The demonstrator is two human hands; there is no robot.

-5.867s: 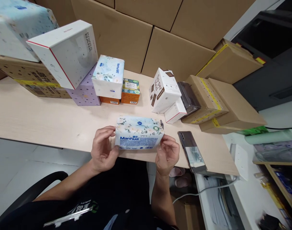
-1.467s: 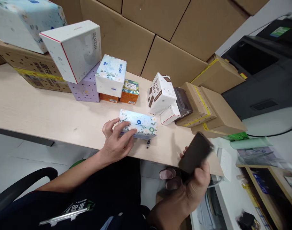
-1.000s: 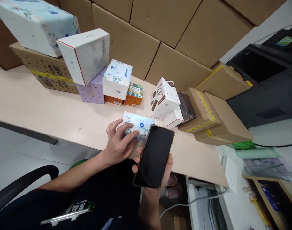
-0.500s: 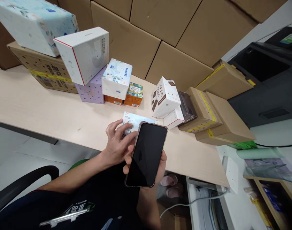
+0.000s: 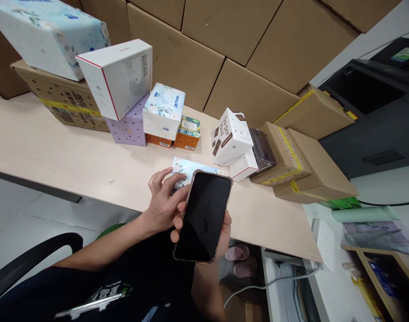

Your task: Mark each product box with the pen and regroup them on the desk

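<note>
A dark-screened smartphone [image 5: 203, 217] in a clear case is gripped by my right hand [image 5: 225, 230]; fingertips curl round its left edge and the thumb side shows at its right. On the desk behind it lies a pale blue floral tissue pack [image 5: 181, 166], partly covered by the phone and my fingers. My left hand [image 5: 164, 197] rests with fingers apart over the pack's near left end, close beside the phone. Whether every fingertip touches the pack, I cannot tell.
Farther back on the desk [image 5: 100, 161] are a white power bank box [image 5: 124, 76], a purple box [image 5: 129, 127], a smaller tissue pack [image 5: 164, 109] on orange boxes, and a white Super Meal box [image 5: 229, 138]. Taped cartons [image 5: 281, 152] stand right; large cartons [image 5: 177, 49] line the back.
The phone and my right hand have shifted very slightly to the left. My left hand stays over the tissue pack, and the boxes have not moved.
</note>
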